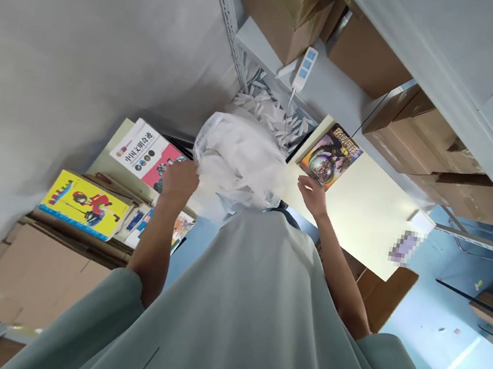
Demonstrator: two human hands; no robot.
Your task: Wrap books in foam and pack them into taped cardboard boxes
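Observation:
A translucent white plastic bag (239,158) bulges in front of my body, its lower edge blurred. My left hand (180,181) is closed in a fist at the bag's left side, gripping its edge, above a white and pink book (146,153). To the right of the bag, my right hand (313,197) has its fingers curled in towards the thumb. Whatever may be between those fingers is too faint to make out. Just beyond that hand, a book with a colourful cover (331,156) lies on a pale cream tabletop (362,221).
A yellow book (84,204) rests on stacked items at left, above a flat cardboard box (38,276). White paper strips (264,101) fill a container behind the bag. A power strip (304,69) and cardboard boxes (365,53) sit on the shelving.

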